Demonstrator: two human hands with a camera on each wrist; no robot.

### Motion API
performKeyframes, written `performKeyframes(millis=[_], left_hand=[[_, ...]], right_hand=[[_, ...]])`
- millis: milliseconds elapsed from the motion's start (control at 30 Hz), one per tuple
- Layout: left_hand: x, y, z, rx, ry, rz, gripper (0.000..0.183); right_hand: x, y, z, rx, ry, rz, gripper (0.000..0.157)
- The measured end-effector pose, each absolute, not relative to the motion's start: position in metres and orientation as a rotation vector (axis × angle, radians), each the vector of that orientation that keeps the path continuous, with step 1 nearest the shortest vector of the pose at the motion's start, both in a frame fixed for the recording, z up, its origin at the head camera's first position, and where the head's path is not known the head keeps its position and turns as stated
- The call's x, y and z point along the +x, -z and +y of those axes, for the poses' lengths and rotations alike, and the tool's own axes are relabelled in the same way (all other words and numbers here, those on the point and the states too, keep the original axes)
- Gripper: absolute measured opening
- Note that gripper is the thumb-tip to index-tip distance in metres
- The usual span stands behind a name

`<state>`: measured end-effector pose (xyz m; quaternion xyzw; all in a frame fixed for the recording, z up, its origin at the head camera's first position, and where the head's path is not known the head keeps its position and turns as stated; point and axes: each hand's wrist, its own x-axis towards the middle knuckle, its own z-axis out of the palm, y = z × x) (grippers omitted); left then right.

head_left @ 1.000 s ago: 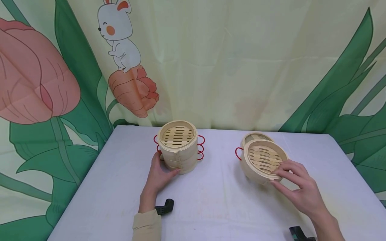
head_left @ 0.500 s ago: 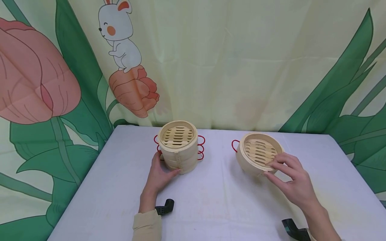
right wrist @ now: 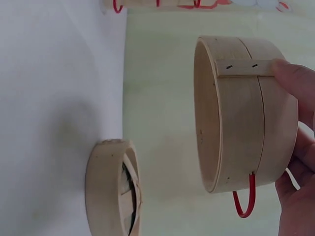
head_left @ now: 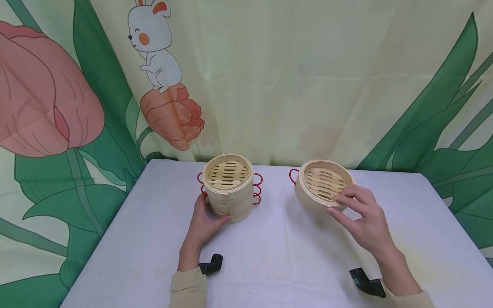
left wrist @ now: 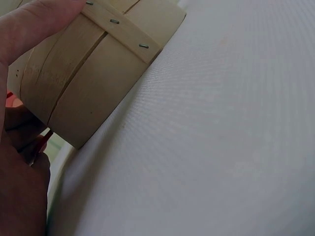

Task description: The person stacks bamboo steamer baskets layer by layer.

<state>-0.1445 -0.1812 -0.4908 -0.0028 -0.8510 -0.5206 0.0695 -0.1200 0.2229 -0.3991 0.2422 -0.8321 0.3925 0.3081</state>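
A stack of bamboo steamer baskets point(head_left: 235, 201) with red loop handles stands on the white table, a slatted surface on top. My left hand point(head_left: 204, 226) grips its lower left side, thumb across the front; the left wrist view shows the thumb point(left wrist: 44, 24) by a stapled bamboo strip. To the right, my right hand point(head_left: 363, 220) pinches the near right rim of a separate bamboo steamer basket point(head_left: 312, 199), tilted and raised off the table. In the right wrist view this steamer basket point(right wrist: 241, 113) shows its hollow underside and a red handle.
In the right wrist view a shallow round bamboo piece point(right wrist: 103, 191), partly woven, sits on the table; the raised basket hides it in the head view. The white table point(head_left: 265, 256) ends at a printed curtain point(head_left: 292, 85). Each wrist wears a black device point(head_left: 366, 283).
My right hand has carried the steamer basket leftward and toward the back of the table, covering the round piece once seen behind it. My left hand keeps its grip on the stack.
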Motion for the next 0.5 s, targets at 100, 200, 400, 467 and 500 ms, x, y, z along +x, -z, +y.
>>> performKeyframes(millis=[100,200,400,467,500], left_hand=[[-0.145,0.491,-0.182,-0.01,1.556,-2.564,0.105],[-0.146,0.492,-0.182,-0.015,1.553,-2.56,0.105],[-0.145,0.491,-0.181,-0.003,1.562,-2.561,0.105],[-0.144,0.491,-0.181,-0.003,1.56,-2.562,0.105],[-0.144,0.491,-0.181,-0.004,1.558,-2.563,0.106]], right_hand=[[-0.123,0.396,0.218,0.64,-1.043,-2.197,0.046],[-0.126,0.393,0.214,0.646,-1.043,-2.196,0.043],[-0.133,0.387,0.205,0.669,-1.038,-2.176,0.039],[-0.136,0.386,0.202,0.678,-1.039,-2.166,0.039],[-0.137,0.385,0.2,0.682,-1.037,-2.165,0.038]])
